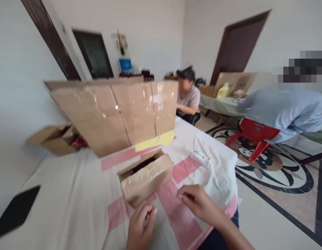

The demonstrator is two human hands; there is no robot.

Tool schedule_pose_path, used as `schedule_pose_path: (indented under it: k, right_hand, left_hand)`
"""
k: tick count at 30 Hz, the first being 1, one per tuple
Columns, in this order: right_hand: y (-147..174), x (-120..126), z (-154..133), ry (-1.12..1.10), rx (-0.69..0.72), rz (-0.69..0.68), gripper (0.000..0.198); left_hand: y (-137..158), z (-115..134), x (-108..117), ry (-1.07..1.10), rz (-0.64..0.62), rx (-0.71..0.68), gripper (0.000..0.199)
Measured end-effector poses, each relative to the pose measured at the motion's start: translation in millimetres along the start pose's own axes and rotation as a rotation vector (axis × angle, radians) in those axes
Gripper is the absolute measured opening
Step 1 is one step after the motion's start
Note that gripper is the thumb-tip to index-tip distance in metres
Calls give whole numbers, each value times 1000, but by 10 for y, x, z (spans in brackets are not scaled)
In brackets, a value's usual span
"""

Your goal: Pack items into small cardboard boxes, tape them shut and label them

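Observation:
My left hand (142,227) is at the near edge of the view, its thumb and fingers curled together in front of a small open cardboard box (147,177). To the right of that box, my right hand (198,203) hovers over the cloth, fingers closed in a pinch. Whatever either hand may hold is too small or blurred to make out. The small box sits on a white and pink cloth (176,218), with a dark opening along its top. A white packet (201,158) lies beyond my right hand.
Behind the small box stands a large cardboard panel (119,114), with yellow paper (155,140) at its foot. A black flat object (17,210) and an open carton (57,140) are on the left. Two people sit or crouch beyond, one by a red chair (257,133).

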State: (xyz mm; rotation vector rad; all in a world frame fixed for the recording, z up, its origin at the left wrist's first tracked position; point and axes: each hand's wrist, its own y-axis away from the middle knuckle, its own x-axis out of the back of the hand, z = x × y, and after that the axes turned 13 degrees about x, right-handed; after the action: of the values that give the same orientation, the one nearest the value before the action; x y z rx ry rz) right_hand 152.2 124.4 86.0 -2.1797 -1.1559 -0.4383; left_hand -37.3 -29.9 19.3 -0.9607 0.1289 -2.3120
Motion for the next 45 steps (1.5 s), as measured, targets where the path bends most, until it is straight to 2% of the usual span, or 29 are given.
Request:
schedule_pose_path:
  k: [4, 7, 9, 11, 13, 16, 18, 20, 23, 25, 28, 31, 37, 42, 45]
  right_hand:
    - [-394, 284, -84, 69, 65, -70, 16]
    - [-703, 420, -141, 118, 163, -110, 10]
    - [-888, 448, -154, 136, 223, -121, 10]
    - [-1055, 442, -153, 137, 273, -104, 9]
    - [-1198, 421, -154, 152, 317, -81, 10]
    - [-1364, 394, -169, 212, 346, -74, 12]
    - [-1446, 384, -174, 233, 333, -113, 15]
    - [-1502, 372, -158, 219, 321, -160, 18]
    - [-1515, 335, -92, 174, 315, -195, 18]
    - [-1483, 293, -40, 141, 308, -185, 13]
    - [-1448, 227, 31, 82, 292, -157, 6]
    - [-1437, 194, 63, 39, 294, -145, 8]
    - [-1371, 187, 86, -29, 301, -115, 12]
    - [-1494, 172, 146, -82, 361, -47, 13]
    - [-1601, 161, 138, -30, 409, -67, 13]
  left_hand:
    - [-130, -66, 85, 97, 141, -211, 16]
    - [-278, -25, 314, 26, 324, -317, 13]
    - [-418, 22, 497, -47, 498, -360, 9]
    - [-607, 67, 663, -193, 607, -348, 18]
    - [-808, 98, 781, -391, 561, -309, 33]
    - [-999, 99, 834, -593, 306, -295, 46]
    - [-1016, 77, 796, -626, 188, -289, 43]
    - [-973, 55, 731, -624, 130, -252, 37]
    - [-899, 21, 665, -640, 131, -234, 42]
    - [-893, -24, 657, -690, 159, -312, 44]
    - [-976, -127, 657, -749, 271, -488, 43]
    - [-1060, -188, 645, -771, 361, -595, 42]
    - [-968, -146, 617, -842, 330, -496, 43]
    - [-1002, -236, 591, -836, 383, -576, 44]
    - [-994, -265, 579, -816, 367, -539, 45]
